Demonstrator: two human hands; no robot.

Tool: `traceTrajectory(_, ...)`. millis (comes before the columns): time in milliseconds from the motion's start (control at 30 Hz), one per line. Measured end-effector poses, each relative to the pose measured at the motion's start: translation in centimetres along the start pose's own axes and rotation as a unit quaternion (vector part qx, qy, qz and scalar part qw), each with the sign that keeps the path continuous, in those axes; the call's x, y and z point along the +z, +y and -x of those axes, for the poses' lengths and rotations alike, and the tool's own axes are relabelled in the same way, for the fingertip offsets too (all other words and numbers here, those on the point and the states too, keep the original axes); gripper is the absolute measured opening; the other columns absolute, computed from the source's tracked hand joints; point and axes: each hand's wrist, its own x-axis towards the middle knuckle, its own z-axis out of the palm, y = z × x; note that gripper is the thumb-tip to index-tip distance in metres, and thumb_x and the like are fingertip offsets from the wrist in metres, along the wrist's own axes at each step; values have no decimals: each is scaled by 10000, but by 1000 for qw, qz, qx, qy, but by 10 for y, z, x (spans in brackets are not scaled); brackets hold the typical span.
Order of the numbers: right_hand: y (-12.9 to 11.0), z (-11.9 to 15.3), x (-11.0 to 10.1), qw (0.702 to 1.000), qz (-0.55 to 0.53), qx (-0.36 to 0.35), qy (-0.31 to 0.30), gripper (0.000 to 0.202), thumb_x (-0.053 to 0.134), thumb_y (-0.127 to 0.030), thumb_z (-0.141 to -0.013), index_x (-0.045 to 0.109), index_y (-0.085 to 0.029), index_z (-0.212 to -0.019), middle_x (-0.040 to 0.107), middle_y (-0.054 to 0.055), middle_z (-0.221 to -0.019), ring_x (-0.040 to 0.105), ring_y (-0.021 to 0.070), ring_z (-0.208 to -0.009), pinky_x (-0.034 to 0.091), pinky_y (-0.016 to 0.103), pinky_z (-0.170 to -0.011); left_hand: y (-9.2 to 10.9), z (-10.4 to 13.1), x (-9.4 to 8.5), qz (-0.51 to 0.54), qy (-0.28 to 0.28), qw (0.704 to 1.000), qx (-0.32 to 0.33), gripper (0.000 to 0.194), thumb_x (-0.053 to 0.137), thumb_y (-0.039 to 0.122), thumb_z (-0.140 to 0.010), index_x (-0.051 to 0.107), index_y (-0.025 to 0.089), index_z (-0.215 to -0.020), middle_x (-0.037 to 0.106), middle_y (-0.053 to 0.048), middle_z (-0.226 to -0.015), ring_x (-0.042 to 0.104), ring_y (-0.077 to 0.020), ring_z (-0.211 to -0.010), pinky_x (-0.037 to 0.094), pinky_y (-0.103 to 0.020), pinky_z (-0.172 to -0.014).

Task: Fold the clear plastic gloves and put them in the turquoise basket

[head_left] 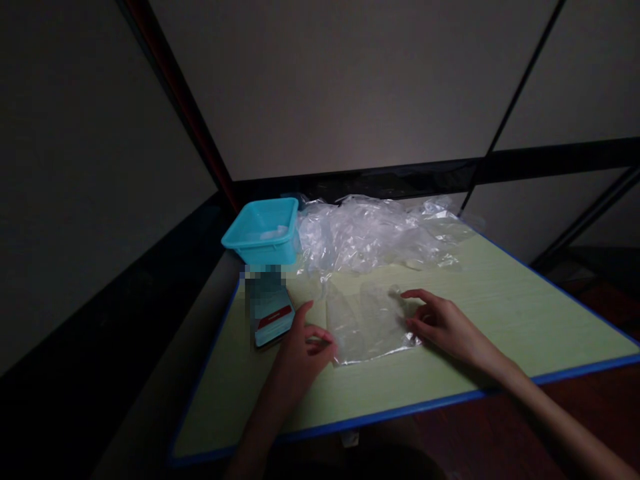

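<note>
A flat, clear plastic bag [367,323] lies on the table between my two hands. My left hand [307,347] is at the bag's left edge, with its fingers apart and slightly bent; the fingertips meet the lower left corner. On the other side, my right hand [443,327] has its index finger and thumb spread beside the bag's right edge. Neither hand shows a grip on the plastic. Beyond the bag is a crumpled heap of clear plastic bags [370,233].
A turquoise plastic basket [267,253] stands at the back left, with something whitish inside. A phone [274,323] with a lit screen lies left of my left hand. The pale green table [505,307] has a blue edge and stands against grey panels [340,93].
</note>
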Motion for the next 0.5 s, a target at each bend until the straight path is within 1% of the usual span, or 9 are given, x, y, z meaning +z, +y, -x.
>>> traceTrajectory(100, -1, 0, 0, 1000, 1, 0, -5, 364, 511, -257, -796, 456, -129, -1133, 576, -11, -605, 559, 138, -491, 425, 249, -453, 2, -3, -2, 7, 2, 1000, -12, 673, 585, 177, -663, 266, 137, -1253, 616, 44, -728, 636, -138, -548, 497, -279, -596)
traceTrajectory(200, 0, 0, 0, 1000, 0, -2, -7, 370, 514, -252, -797, 459, -125, -1140, 582, -5, -618, 559, 134, -492, 423, 245, -451, 3, -11, -2, -37, 7, 999, -4, 643, 552, 189, -713, 256, 126, -1280, 623, 33, -723, 619, -129, -524, 482, -262, -569)
traceTrajectory(300, 1, -1, 0, 1000, -2, -7, -5, 374, 518, -250, -796, 462, -119, -1141, 569, -12, -608, 550, 131, -484, 411, 238, -442, 3, -22, -1, -94, 14, 995, 20, 666, 566, 177, -704, 267, 113, -1296, 621, 40, -669, 581, -119, -484, 446, -235, -520)
traceTrajectory(367, 1, -1, 0, 1000, -3, -5, -7, 367, 516, -255, -798, 461, -119, -1135, 563, -14, -612, 546, 128, -480, 404, 236, -439, 4, -29, 1, -102, 11, 994, 26, 688, 583, 165, -687, 276, 91, -1298, 611, 47, -622, 564, -122, -464, 429, -231, -501)
traceTrajectory(433, 1, -1, 0, 1000, -2, -3, -11, 358, 511, -259, -803, 456, -123, -1130, 558, -17, -613, 546, 127, -482, 400, 234, -439, 4, -35, 3, -100, 14, 994, 32, 706, 594, 152, -674, 276, 77, -1299, 601, 50, -604, 576, -133, -494, 433, -235, -518)
traceTrajectory(500, 0, -1, 0, 1000, 1, -5, -12, 355, 508, -261, -807, 453, -127, -1131, 550, -21, -605, 544, 127, -483, 397, 234, -439, 4, -38, 5, -97, 23, 994, 40, 713, 601, 140, -667, 276, 88, -1299, 593, 53, -615, 597, -145, -560, 446, -243, -561)
